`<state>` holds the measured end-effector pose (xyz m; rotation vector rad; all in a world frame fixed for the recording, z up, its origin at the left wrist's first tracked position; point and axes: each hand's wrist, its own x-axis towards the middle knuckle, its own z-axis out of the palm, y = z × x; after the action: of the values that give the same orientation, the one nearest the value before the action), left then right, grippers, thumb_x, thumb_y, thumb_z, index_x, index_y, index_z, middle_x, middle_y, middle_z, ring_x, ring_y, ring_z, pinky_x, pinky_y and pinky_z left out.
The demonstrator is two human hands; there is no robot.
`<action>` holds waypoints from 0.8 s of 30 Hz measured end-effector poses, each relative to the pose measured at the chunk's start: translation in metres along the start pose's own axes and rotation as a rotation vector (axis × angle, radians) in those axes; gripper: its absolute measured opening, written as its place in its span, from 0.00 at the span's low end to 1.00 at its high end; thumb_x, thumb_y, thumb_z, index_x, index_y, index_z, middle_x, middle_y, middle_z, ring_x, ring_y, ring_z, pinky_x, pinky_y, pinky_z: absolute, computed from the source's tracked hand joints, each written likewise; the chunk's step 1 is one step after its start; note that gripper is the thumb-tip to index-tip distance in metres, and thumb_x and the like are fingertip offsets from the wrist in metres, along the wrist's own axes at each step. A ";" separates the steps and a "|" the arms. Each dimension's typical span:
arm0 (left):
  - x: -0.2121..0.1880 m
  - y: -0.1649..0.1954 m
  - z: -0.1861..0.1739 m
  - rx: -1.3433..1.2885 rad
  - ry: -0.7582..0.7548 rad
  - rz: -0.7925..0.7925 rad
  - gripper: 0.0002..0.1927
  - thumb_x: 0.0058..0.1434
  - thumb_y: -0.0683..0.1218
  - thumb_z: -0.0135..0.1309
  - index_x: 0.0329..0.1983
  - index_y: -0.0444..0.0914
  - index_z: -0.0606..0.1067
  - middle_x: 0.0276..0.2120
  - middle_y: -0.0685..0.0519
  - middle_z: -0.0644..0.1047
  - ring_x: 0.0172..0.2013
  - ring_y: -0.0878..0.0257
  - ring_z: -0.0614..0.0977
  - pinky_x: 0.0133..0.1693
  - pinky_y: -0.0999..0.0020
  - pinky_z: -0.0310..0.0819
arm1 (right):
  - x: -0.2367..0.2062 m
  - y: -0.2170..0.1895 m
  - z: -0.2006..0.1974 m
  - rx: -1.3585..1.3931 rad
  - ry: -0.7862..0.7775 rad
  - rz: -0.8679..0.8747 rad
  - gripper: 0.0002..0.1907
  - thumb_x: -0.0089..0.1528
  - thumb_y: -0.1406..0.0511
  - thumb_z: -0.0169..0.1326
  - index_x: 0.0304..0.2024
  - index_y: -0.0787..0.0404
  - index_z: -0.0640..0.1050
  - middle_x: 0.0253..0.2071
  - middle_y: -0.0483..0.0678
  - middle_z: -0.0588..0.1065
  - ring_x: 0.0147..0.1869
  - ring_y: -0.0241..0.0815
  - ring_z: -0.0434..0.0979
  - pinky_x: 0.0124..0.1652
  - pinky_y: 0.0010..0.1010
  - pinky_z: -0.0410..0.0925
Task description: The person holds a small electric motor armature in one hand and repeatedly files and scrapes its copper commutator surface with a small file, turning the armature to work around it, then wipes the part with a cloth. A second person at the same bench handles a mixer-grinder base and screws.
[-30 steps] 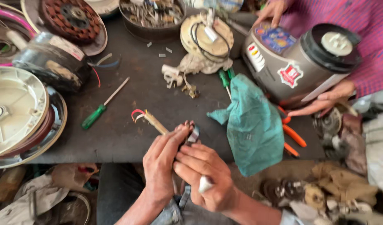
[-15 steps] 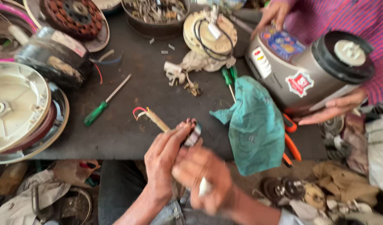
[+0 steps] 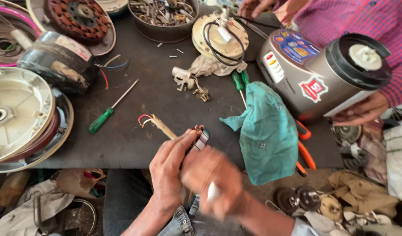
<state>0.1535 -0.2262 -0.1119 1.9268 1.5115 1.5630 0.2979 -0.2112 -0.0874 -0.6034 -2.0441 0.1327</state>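
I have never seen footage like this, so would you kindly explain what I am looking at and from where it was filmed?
The view comes from a camera worn on a person's head, looking down at a dark workbench. Their left hand grips a small part with red wires; the right hand is blurred and holds something white, too smeared to name. On the bench lie a green screwdriver, a teal cloth, a black motor and a bowl of screws. Another person's hand steadies a grey mixer base.
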 end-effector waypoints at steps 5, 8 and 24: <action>0.002 -0.004 0.005 0.011 0.059 0.001 0.24 0.52 0.39 0.64 0.54 0.37 0.79 0.51 0.49 0.82 0.50 0.56 0.85 0.52 0.64 0.79 | 0.001 0.007 -0.001 0.005 0.011 0.003 0.15 0.65 0.71 0.42 0.45 0.66 0.81 0.48 0.54 0.80 0.56 0.54 0.83 0.60 0.47 0.75; 0.000 -0.001 0.004 -0.037 0.032 -0.031 0.24 0.53 0.39 0.65 0.55 0.36 0.78 0.52 0.47 0.82 0.50 0.55 0.85 0.52 0.64 0.80 | -0.006 0.010 0.002 -0.018 0.021 0.059 0.15 0.65 0.71 0.43 0.46 0.66 0.81 0.49 0.54 0.80 0.56 0.55 0.83 0.60 0.47 0.74; -0.004 -0.004 0.001 0.015 0.090 0.024 0.25 0.48 0.39 0.66 0.52 0.34 0.79 0.50 0.47 0.82 0.49 0.55 0.86 0.51 0.65 0.79 | -0.022 0.029 0.005 -0.061 0.023 0.162 0.12 0.65 0.72 0.46 0.45 0.67 0.81 0.48 0.55 0.80 0.57 0.55 0.82 0.61 0.47 0.73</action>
<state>0.1527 -0.2268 -0.1177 1.9130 1.5459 1.6744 0.3138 -0.1958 -0.1169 -0.8053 -1.9814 0.1583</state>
